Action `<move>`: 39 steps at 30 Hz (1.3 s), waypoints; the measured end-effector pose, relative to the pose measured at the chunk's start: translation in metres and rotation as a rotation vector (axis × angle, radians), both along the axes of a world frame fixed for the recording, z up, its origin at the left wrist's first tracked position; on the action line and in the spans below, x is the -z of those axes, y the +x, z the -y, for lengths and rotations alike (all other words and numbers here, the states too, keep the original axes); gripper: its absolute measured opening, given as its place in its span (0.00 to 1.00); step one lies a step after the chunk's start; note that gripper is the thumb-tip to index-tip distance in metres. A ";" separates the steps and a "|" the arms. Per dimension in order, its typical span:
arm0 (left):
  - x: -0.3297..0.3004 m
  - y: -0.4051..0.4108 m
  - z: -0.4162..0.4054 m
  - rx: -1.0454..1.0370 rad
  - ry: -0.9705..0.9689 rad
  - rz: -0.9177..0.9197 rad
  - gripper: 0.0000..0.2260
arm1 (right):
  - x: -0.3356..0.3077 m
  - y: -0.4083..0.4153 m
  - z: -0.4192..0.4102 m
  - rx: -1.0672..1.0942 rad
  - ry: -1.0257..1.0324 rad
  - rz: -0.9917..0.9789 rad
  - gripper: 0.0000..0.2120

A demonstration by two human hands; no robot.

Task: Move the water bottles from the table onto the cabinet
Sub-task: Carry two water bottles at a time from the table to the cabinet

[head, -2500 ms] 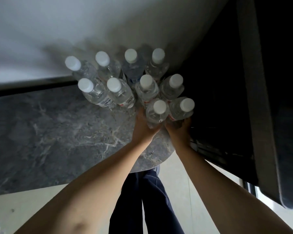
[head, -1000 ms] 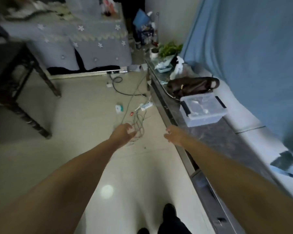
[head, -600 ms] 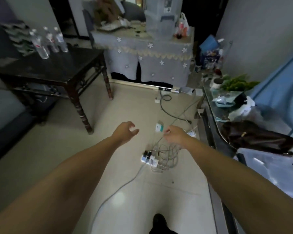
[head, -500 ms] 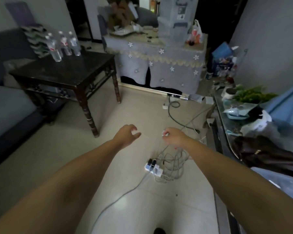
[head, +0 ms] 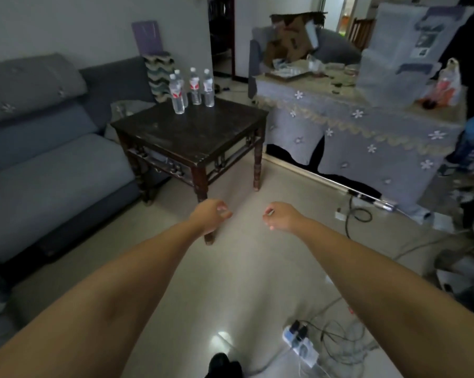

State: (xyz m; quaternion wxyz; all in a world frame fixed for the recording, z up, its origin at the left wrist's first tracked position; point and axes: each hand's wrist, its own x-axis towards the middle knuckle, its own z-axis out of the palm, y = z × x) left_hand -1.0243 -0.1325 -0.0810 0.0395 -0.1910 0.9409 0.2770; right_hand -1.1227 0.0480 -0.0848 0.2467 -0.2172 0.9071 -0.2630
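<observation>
Several clear water bottles (head: 192, 88) with white caps and red labels stand upright at the far corner of a dark wooden table (head: 203, 132). My left hand (head: 209, 215) and my right hand (head: 280, 215) are held out in front of me over the floor, well short of the table. Both hands are empty, with fingers loosely curled and apart. The cabinet with the earlier bottles is out of view.
A grey sofa (head: 47, 148) runs along the left beside the table. A cloth-covered table (head: 361, 126) with boxes and clutter stands at the right. A power strip (head: 300, 343) and tangled cables lie on the pale floor near my feet.
I let go of the bottles on the marble cabinet top and turned away. The view has swung left across the room, bringing the dark table and its bottles closer. Both hands stay empty.
</observation>
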 end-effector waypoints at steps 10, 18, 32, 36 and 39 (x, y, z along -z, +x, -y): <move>-0.014 -0.127 0.120 -0.014 0.039 -0.033 0.17 | -0.019 -0.123 0.110 0.010 0.014 -0.055 0.07; -0.001 -0.245 0.172 -0.015 0.040 -0.046 0.17 | -0.003 -0.252 0.181 -0.021 -0.023 0.042 0.13; -0.004 -0.501 0.289 -0.267 0.120 -0.095 0.16 | -0.024 -0.541 0.312 -0.118 0.023 0.045 0.10; 0.008 -0.545 0.334 -0.355 0.170 -0.103 0.16 | -0.009 -0.582 0.360 -0.177 0.005 0.111 0.06; 0.017 -0.579 0.381 -0.429 0.191 -0.116 0.16 | -0.003 -0.619 0.403 -0.208 0.005 0.099 0.05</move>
